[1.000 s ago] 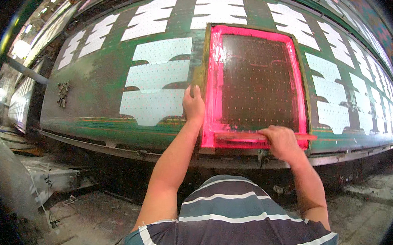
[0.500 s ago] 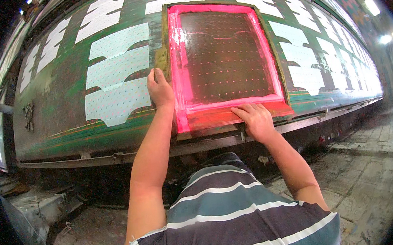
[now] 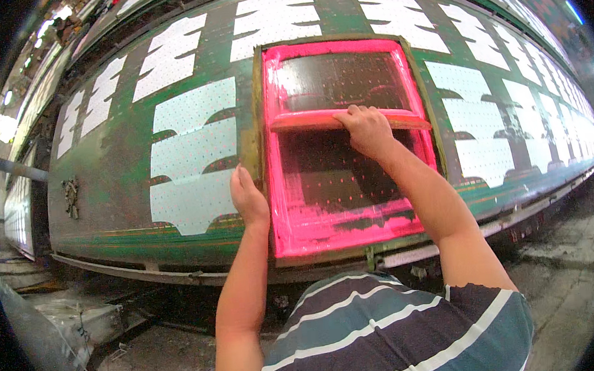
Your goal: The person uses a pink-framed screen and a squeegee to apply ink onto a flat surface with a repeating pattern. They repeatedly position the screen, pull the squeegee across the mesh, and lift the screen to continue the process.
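Long green bench (image 3: pixel 130 163) runs left-right across the shop, surface stained w/ paint, metal rail along its near edge. Concrete floor (image 3: pixel 569 235) below, dusty, debris at lower left. Ceiling lamps glare at far left and top right; rest of room dim.

White dotted cloth pieces (image 3: pixel 191 155) lie flat in rows over the whole bench top, each w/ curved cut-outs, green gaps between them. No readable labels or signs; a small dark metal fitting (image 3: pixel 70 196) sits near the bench's left end.

Screen (image 3: pixel 346 144): pink-framed print frame, dark mesh, lies flat at the bench's near edge, centre-right. Wet pink ink pooled along its near side and smeared on the frame.

Squeegee (image 3: pixel 344 119): pink-orange bar lying across the screen, side to side, in its far half.

Right hand (image 3: pixel 367 131): grip closed over the squeegee's middle, fingers curled on top of it.

Left hand (image 3: pixel 248 196): grip flat, fingers together, pressed on the screen's left frame edge, approx. mid-length. Not wrapped around anything.

Striped shirt (image 3: pixel 390 337) at bottom of view.
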Motion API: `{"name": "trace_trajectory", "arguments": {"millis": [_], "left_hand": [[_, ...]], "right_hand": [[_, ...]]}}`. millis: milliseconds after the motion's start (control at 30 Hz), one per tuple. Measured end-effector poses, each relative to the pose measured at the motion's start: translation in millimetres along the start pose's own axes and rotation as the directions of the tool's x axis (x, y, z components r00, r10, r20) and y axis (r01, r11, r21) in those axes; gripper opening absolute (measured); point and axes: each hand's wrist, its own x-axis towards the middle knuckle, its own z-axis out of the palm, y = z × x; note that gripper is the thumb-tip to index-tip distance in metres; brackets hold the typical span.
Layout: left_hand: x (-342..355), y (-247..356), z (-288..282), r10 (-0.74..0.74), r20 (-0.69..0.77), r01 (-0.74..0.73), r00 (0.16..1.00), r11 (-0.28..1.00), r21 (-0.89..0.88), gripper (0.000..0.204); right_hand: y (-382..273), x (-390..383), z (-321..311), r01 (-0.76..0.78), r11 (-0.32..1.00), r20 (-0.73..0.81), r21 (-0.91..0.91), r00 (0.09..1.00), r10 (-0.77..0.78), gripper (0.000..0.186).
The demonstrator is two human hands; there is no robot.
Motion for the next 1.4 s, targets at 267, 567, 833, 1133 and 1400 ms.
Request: {"name": "trace_trajectory", "arguments": {"millis": [267,567,833,1133,1400], "left_hand": [[-10,16,7,0.029,-0.139,-0.006,0.990,0.987,0.160,0.052],[-10,10,10,0.032,-0.173,0.014,0.984,0.966,0.258,0.050],[-11,12,14,0.008,-0.150,0.021,0.989,0.981,0.192,0.050],[-2,4,15,0.092,-0.129,-0.053,0.987,0.958,0.281,0.049],[2,-4,12,0.148,-0.097,-0.124,0.984,0.967,0.221,0.054]], "right_hand": [[87,137,48,0.000,0.999,0.033,-0.051,0.999,0.002,0.041],[141,216,53,0.003,1.000,0.054,-0.009,0.999,-0.003,0.040],[159,224,57,0.009,0.999,0.150,-0.034,0.989,-0.004,0.041],[116,164,2,0.075,0.996,0.364,0.046,0.927,-0.087,0.036],[22,5,-43,0.071,0.990,0.362,0.125,0.925,-0.112,0.041]]}}
